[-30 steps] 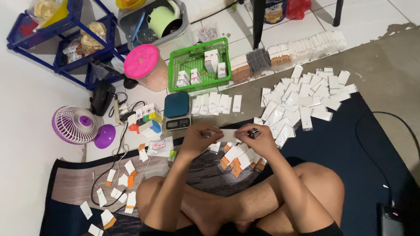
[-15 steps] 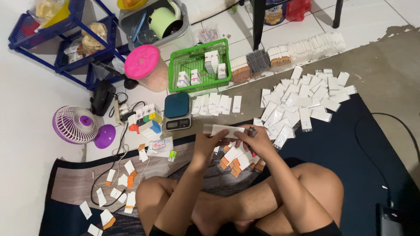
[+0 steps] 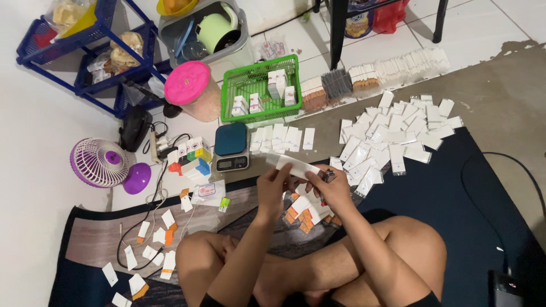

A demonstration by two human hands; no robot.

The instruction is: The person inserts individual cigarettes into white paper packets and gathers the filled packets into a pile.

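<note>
Two-handed grip, seemingly flat white sachet (image 3: 293,165)

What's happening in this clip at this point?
A person sits cross-legged on a dark mat, holding a long white packet up in both hands: the left hand grips its near end, the right hand supports it from the other side. Under the hands lies a small pile of white-and-orange packets. A spread of white sachets covers the floor to the right, and a digital scale and a green basket sit ahead.
</note>
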